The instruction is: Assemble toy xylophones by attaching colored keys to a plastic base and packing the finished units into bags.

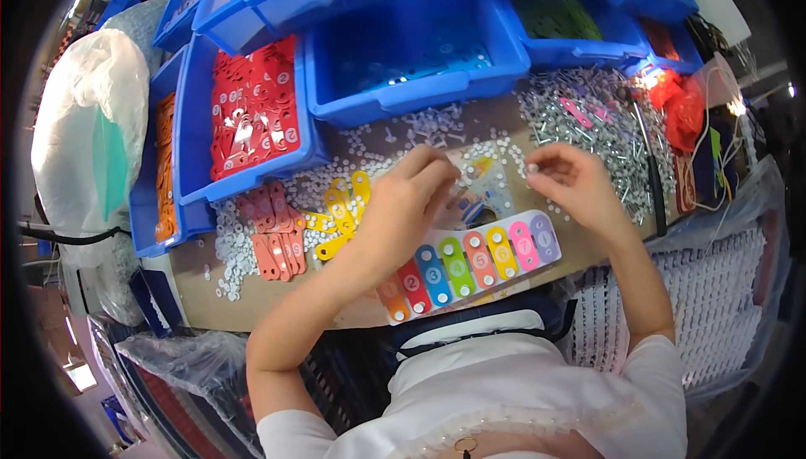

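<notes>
A toy xylophone [457, 267] with a white base and a row of coloured bars lies in front of me at the table's near edge. White round caps show at the ends of several bars. My left hand [409, 199] is above its left part, fingers curled and pressed together; what they hold, if anything, is hidden. Off to the right, my right hand [573, 182] pinches a small white piece [531, 169] between thumb and fingertips. Loose white caps [361, 150] are scattered behind and between my hands. A clear plastic bag with a printed picture [483, 186] lies beyond the xylophone.
Blue bins [420, 102] stand along the back, with red bars [256, 106] in one. Yellow bars [340, 207] and coral bars [277, 232] lie left. A heap of metal screws [579, 115] and a dark-handled tool [655, 186] are at right.
</notes>
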Demonstrator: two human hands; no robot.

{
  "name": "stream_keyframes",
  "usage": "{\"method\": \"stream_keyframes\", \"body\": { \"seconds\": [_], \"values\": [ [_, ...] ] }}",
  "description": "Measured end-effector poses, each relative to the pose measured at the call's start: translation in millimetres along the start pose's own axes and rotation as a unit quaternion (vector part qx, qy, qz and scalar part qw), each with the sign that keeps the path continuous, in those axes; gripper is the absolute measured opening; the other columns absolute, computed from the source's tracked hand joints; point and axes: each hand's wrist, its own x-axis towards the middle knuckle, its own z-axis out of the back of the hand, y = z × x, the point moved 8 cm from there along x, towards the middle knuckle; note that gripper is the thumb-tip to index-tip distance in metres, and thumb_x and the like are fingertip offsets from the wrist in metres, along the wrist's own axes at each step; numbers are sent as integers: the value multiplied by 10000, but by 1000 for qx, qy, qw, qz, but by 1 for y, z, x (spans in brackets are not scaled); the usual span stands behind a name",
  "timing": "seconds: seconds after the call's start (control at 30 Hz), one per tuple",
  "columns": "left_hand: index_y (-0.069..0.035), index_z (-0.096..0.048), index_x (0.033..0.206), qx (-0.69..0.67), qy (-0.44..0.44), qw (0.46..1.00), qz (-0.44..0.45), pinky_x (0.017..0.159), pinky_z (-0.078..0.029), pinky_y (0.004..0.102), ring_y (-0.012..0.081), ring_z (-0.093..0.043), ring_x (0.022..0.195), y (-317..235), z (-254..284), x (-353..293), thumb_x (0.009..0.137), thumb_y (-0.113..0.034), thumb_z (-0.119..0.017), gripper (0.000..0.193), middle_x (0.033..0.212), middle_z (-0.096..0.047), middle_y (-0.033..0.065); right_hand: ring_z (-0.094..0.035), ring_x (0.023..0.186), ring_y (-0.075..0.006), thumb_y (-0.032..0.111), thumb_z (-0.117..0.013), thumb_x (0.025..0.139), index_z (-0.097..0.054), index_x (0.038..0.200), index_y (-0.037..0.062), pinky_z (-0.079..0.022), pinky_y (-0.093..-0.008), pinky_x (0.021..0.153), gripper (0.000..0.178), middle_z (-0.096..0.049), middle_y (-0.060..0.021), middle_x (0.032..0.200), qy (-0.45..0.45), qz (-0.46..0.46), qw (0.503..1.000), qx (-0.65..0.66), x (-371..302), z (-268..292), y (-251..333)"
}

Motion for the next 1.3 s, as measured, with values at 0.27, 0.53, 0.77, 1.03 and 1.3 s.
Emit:
{"method": "stream_keyframes", "body": {
  "seconds": [0.27, 0.53, 0.77, 1.03, 1.3],
  "values": [
    [-30, -638, 1061, -38, 68, 991, -104, 701, -532, 368, 299, -649, 826, -55, -53, -10, 808, 8, -676, 258, 962, -639, 109, -675, 814, -218, -18, -649, 847, -677, 997, -13, -540, -310, 769, 153, -677, -112, 943, -58, 144, 958, -240, -64, 8, 35],
    [-33, -613, 1117, -37, 69, 994, -77, 698, -530, 375, 301, -649, 822, -56, -57, -11, 801, 18, -674, 326, 937, -642, 110, -647, 892, -272, -65, -650, 800, -658, 979, -25, -525, -330, 765, 184, -628, -129, 979, -48, 230, 939, -252, -70, -2, 33],
    [-28, -594, 1166, -56, 47, 990, -118, 645, -536, 360, 282, -657, 774, -63, -54, -12, 810, 16, -675, 368, 905, -652, 118, -652, 850, -290, -57, -682, 737, -637, 968, -21, -537, -362, 719, 239, -630, -125, 985, -37, 318, 881, -348, -82, -16, 35],
    [-10, -589, 1188, 39, 67, 985, -154, 688, -542, 333, 236, -661, 878, -68, -62, -18, 803, -71, -688, 403, 995, -663, 94, -631, 854, -238, 17, -691, 737, -669, 954, -11, -499, -362, 774, 220, -665, -116, 1059, -67, 364, 828, -421, -97, -24, 34],
    [39, -555, 1231, 176, 87, 963, -186, 967, -451, 420, 258, -571, 1110, -81, -63, -42, 785, -185, -707, 521, 1155, -638, 118, -621, 809, -232, 61, -672, 795, -700, 935, 43, -452, -378, 761, 143, -684, -80, 937, -16, 322, 879, -353, -56, -6, 40]
  ]
}}
